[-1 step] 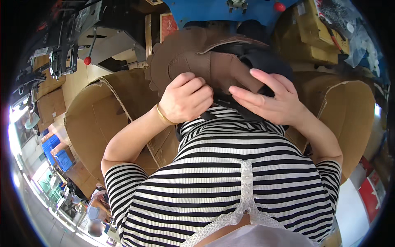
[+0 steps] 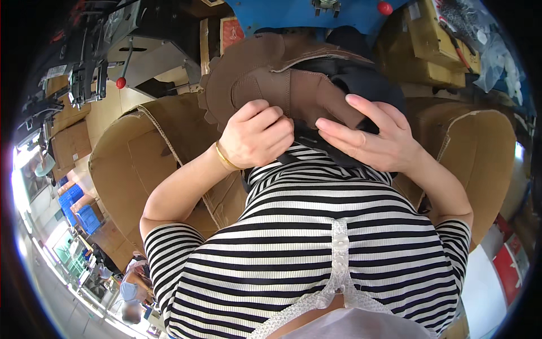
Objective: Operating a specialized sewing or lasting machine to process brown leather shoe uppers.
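A brown leather shoe upper [image 2: 265,85], with stitched panels and a toothed left edge, lies over dark cloth [image 2: 367,79] in front of my body. My left hand [image 2: 257,133], a gold bangle at its wrist, is closed at the near edge of the upper; its curled fingers hide the spot where they grip. My right hand [image 2: 375,133] has its fingers stretched and parted beside the right end of the brown panel. Two fingertips touch or nearly touch that panel, with nothing plainly gripped.
Large cardboard cartons [image 2: 135,164] flank me on both sides. Beyond the upper stands a blue machine [image 2: 282,14] with a red knob [image 2: 385,8]. Black machinery with a lever [image 2: 125,62] is at the far left, and a yellowish box [image 2: 423,51] sits far right. Another person [image 2: 132,291] is lower left.
The upper has shifted very slightly, and both hands keep nearly the same place and pose.
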A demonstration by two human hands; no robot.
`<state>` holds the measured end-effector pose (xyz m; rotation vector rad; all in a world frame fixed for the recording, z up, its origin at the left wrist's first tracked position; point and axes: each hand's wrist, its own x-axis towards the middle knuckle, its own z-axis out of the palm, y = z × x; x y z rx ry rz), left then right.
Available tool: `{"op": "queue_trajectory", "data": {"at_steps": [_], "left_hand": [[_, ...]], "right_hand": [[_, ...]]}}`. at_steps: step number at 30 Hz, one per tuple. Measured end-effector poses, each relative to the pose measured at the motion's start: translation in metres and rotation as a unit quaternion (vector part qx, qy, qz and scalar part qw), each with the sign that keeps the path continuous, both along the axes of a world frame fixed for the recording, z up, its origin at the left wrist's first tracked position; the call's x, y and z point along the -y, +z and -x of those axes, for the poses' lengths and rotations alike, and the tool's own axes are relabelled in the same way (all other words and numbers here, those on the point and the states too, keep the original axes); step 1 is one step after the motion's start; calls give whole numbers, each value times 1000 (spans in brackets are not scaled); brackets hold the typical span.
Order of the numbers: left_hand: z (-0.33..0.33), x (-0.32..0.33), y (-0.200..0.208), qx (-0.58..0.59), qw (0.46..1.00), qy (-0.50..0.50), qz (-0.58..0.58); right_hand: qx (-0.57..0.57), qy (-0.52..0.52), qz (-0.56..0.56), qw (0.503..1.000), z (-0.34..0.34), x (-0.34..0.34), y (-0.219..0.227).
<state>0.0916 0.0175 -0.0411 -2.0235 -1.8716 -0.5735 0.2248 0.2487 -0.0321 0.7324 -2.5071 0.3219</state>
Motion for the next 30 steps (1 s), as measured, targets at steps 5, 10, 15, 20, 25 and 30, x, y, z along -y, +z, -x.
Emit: {"op": "queue_trajectory", "data": {"at_steps": [5, 10, 15, 20, 25, 30], "left_hand": [[-2, -2, -1, 1, 1000, 0, -9], [2, -17, 9, 260, 959, 8, 111], [7, -26, -13, 299, 949, -40, 91], [9, -35, -3, 325, 942, -65, 61], [15, -39, 12, 428, 898, 5, 103], [30, -53, 25, 479, 859, 31, 178]], "right_hand": [[-42, -10, -44, 998, -1, -1, 3], [41, -17, -1, 999, 4, -1, 5], [117, 45, -14, 992, 13, -8, 18], [158, 78, 50, 983, 30, -17, 21], [205, 38, 194, 959, 31, -28, 2], [272, 27, 357, 893, 40, -31, -9]]}}
